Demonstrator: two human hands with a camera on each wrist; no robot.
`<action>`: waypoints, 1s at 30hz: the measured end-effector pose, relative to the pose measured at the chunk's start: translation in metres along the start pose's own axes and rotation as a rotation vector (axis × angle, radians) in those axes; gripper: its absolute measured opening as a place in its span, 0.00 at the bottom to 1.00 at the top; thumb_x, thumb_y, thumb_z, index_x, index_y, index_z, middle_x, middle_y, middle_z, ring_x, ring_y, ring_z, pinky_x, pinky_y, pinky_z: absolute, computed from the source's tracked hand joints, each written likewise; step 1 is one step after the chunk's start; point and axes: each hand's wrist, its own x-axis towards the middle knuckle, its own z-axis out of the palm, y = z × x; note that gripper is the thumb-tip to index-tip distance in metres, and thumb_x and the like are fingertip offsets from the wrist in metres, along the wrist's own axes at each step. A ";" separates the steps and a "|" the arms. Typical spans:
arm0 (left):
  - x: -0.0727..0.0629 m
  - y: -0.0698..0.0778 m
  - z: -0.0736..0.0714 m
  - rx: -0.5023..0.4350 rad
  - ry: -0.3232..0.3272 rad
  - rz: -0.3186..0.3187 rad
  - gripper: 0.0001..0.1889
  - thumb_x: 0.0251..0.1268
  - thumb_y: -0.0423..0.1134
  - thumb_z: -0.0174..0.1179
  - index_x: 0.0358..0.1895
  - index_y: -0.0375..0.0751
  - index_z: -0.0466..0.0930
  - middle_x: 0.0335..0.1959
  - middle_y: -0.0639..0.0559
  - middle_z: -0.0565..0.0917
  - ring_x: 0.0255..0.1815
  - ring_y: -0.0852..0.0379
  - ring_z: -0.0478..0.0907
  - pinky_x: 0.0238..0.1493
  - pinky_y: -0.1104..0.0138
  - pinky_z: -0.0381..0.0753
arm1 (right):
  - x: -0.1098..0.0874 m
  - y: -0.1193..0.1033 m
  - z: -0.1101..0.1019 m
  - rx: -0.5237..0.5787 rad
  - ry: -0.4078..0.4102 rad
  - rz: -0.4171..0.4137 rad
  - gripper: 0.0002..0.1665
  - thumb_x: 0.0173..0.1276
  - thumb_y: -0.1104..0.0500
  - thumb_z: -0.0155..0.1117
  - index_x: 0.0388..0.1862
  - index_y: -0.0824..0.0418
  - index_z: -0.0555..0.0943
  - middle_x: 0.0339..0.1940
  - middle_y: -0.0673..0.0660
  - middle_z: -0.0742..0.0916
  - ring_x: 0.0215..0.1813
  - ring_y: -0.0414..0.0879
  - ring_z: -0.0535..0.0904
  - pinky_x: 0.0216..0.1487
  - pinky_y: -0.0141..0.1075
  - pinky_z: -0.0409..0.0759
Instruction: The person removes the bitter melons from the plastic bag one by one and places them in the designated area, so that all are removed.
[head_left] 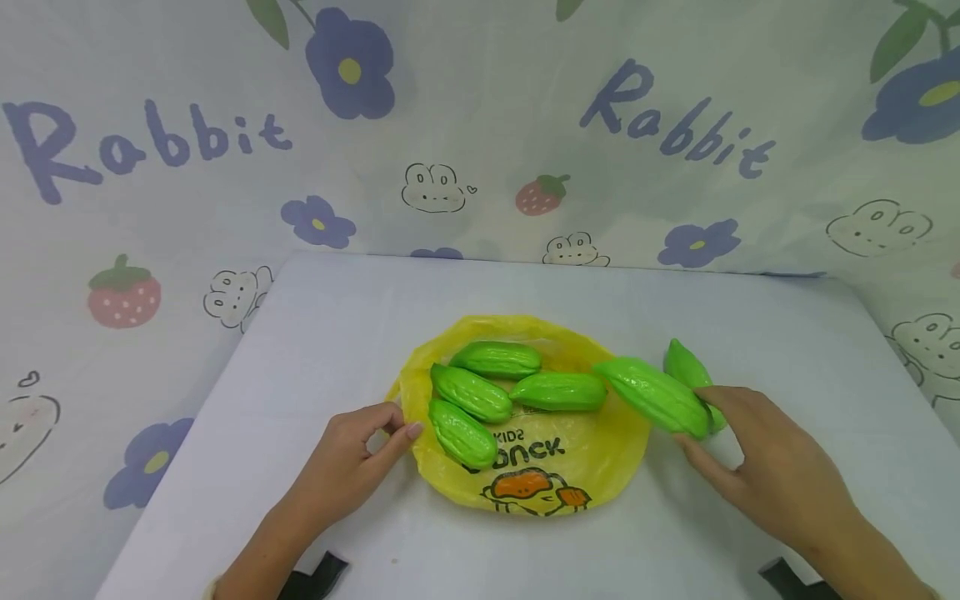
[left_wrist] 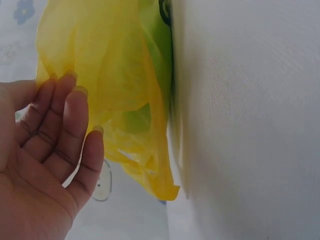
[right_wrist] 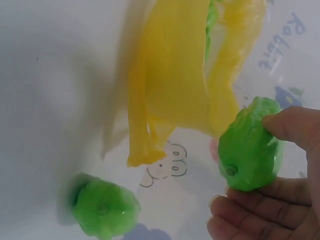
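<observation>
A yellow plastic bag (head_left: 600, 458) with a printed duck lies with its mouth open on the white table. Inside it rest several glossy green bitter melons (head_left: 495, 359). On the bag's left rim, my left hand (head_left: 348, 462) pinches the edge between thumb and fingers; the left wrist view shows those fingers against the yellow film (left_wrist: 100, 55). My right hand (head_left: 772, 467) holds another bitter melon (head_left: 652, 398) by its rear end, its tip over the bag's right rim. A loose bitter melon (head_left: 686, 362) lies on the table behind it, partly hidden by the held one.
The white tabletop (head_left: 337, 325) reaches back to a curtain (head_left: 480, 100) printed with flowers, rabbits and strawberries. Black strap-like pieces (head_left: 321, 575) show near both wrists at the bottom edge.
</observation>
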 end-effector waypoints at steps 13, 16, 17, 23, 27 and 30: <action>0.001 -0.001 0.001 0.003 0.003 0.007 0.13 0.72 0.35 0.68 0.31 0.56 0.75 0.23 0.69 0.72 0.23 0.63 0.68 0.22 0.68 0.70 | -0.007 0.012 -0.004 -0.031 0.001 0.081 0.49 0.74 0.21 0.43 0.55 0.65 0.82 0.49 0.62 0.88 0.48 0.59 0.84 0.44 0.56 0.82; 0.000 -0.001 0.001 0.005 -0.001 -0.005 0.13 0.72 0.36 0.68 0.32 0.56 0.76 0.23 0.69 0.73 0.23 0.62 0.69 0.22 0.68 0.71 | -0.010 0.016 -0.006 -0.033 -0.002 0.110 0.42 0.72 0.28 0.59 0.55 0.65 0.82 0.50 0.63 0.88 0.49 0.60 0.84 0.45 0.57 0.81; 0.000 0.000 0.001 0.005 -0.002 -0.006 0.13 0.72 0.36 0.68 0.32 0.56 0.76 0.23 0.69 0.73 0.23 0.62 0.69 0.22 0.68 0.71 | -0.011 0.017 -0.006 -0.035 -0.002 0.117 0.39 0.71 0.31 0.63 0.56 0.66 0.82 0.50 0.63 0.87 0.50 0.61 0.84 0.45 0.57 0.81; -0.001 0.000 0.000 0.003 0.000 0.000 0.13 0.72 0.35 0.68 0.31 0.56 0.75 0.23 0.69 0.72 0.23 0.63 0.68 0.22 0.68 0.70 | -0.014 0.021 -0.009 -0.035 -0.045 0.209 0.33 0.56 0.53 0.80 0.58 0.67 0.81 0.52 0.65 0.87 0.51 0.63 0.83 0.46 0.60 0.80; -0.001 0.000 -0.001 0.002 0.001 -0.001 0.13 0.72 0.35 0.68 0.32 0.56 0.75 0.23 0.69 0.73 0.23 0.62 0.68 0.22 0.68 0.70 | -0.014 0.024 -0.010 -0.028 -0.079 0.267 0.34 0.56 0.55 0.81 0.58 0.68 0.80 0.51 0.68 0.86 0.50 0.66 0.83 0.45 0.64 0.80; 0.000 0.000 -0.001 0.004 0.002 -0.001 0.13 0.72 0.35 0.68 0.32 0.56 0.76 0.23 0.68 0.73 0.23 0.62 0.68 0.22 0.68 0.70 | -0.016 0.028 -0.009 -0.024 -0.104 0.305 0.33 0.59 0.54 0.80 0.58 0.69 0.79 0.51 0.69 0.86 0.50 0.68 0.82 0.45 0.65 0.80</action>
